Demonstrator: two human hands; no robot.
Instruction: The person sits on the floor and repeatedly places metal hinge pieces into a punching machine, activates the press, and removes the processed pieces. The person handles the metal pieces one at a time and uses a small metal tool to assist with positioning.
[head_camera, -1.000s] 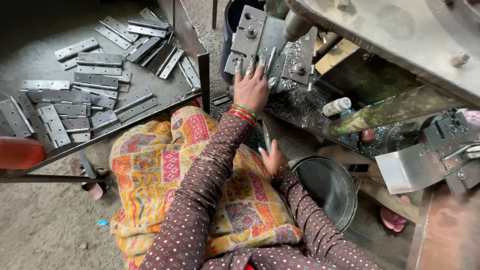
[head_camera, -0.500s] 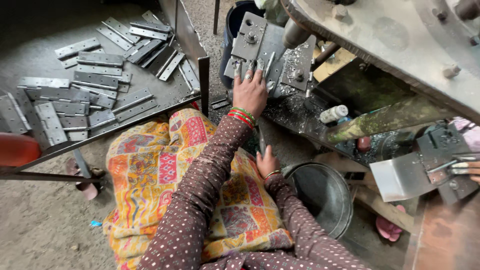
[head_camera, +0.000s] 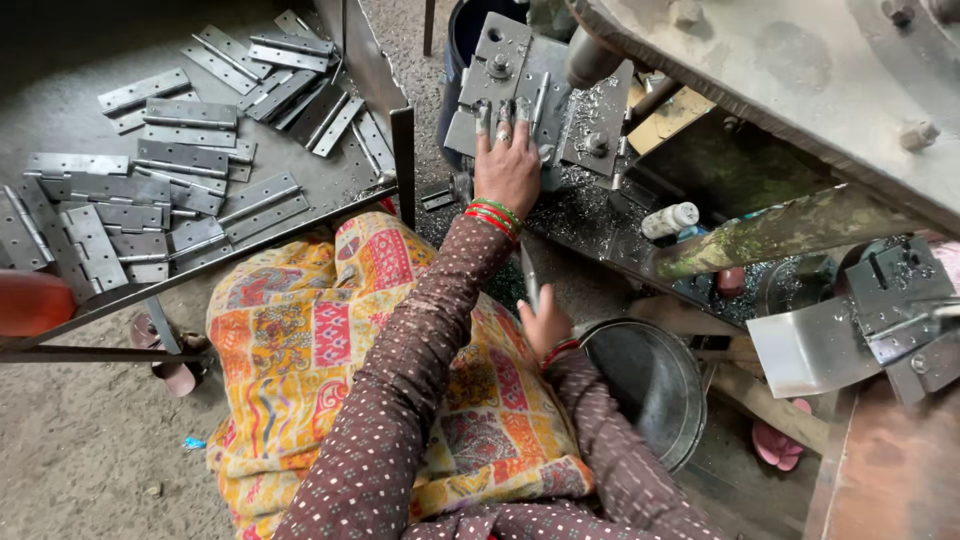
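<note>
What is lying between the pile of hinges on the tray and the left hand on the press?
In the head view, an upright metal bar at the tray's corner stands between the hinges and the left hand.

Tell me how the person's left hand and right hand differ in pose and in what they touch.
The left hand reaches far forward, fingers spread flat on the metal fixture of the machine; the right hand stays close over the lap, curled around a thin metal piece. The left arm is stretched out, the right bent. Both wrists wear bangles, and both arms have dotted brown sleeves.
</note>
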